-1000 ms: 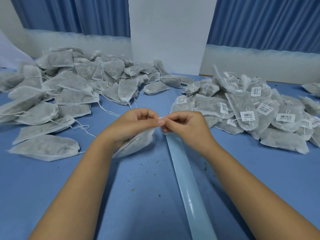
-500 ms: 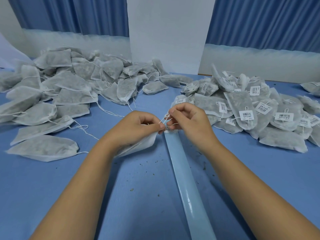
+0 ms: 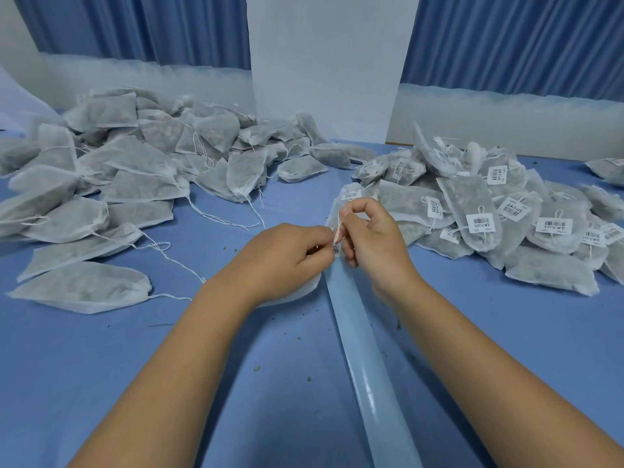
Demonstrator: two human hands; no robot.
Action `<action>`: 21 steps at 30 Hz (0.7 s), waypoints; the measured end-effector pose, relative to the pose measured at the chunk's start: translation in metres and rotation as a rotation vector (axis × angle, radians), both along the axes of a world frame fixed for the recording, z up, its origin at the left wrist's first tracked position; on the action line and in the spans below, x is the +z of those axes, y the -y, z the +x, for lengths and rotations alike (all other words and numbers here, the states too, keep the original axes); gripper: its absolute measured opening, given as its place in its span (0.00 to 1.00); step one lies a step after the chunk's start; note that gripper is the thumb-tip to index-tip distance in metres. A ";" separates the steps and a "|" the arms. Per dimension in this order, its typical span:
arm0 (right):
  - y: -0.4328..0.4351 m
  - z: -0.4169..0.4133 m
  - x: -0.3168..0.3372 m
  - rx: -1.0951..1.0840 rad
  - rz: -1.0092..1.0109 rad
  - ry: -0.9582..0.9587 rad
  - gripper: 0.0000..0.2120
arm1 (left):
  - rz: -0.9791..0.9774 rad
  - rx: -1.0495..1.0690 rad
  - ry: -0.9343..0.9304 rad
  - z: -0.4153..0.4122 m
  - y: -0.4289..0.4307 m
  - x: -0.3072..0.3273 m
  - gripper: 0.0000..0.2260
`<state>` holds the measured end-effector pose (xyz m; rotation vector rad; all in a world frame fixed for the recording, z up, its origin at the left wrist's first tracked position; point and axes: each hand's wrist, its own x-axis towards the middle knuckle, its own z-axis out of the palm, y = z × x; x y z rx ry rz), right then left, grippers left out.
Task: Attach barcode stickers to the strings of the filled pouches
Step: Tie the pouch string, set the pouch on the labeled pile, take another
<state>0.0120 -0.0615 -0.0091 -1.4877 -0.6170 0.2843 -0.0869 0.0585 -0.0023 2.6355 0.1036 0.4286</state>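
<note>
At the far end of the liner strip point(image 3: 364, 366), a barcode sticker point(image 3: 336, 248) is pinched by fingers of the left hand point(image 3: 283, 261), and the string point(image 3: 338, 224) by those of the right hand point(image 3: 374, 244). The filled pouch point(image 3: 297, 292) is seen just left of the strip.

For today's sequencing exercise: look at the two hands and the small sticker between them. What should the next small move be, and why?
Probably press the sticker shut around the string: the right hand pinches the string, the left hand holds the pouch, and the sticker sits between their fingertips.
</note>
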 end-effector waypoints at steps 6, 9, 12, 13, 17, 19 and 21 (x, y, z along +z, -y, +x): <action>-0.002 0.000 0.000 -0.065 -0.045 0.010 0.08 | 0.203 0.014 0.000 0.001 0.011 0.005 0.14; -0.001 0.001 -0.001 -0.086 -0.050 0.026 0.09 | 0.193 0.033 0.004 0.003 0.009 0.004 0.12; -0.001 0.001 -0.002 -0.091 -0.062 0.051 0.09 | 0.156 0.022 0.001 0.003 0.008 0.002 0.12; -0.001 0.001 -0.003 -0.096 -0.071 0.060 0.09 | 0.156 0.018 0.003 0.003 0.009 0.002 0.13; -0.002 0.003 -0.005 -0.125 -0.102 0.058 0.10 | 0.278 0.016 0.035 0.006 0.014 0.001 0.16; -0.001 0.003 -0.004 -0.136 -0.110 0.058 0.10 | 0.330 0.013 0.052 0.008 0.016 0.001 0.16; 0.000 0.004 -0.002 -0.142 -0.095 0.052 0.09 | 0.323 0.016 0.068 0.009 0.015 -0.001 0.17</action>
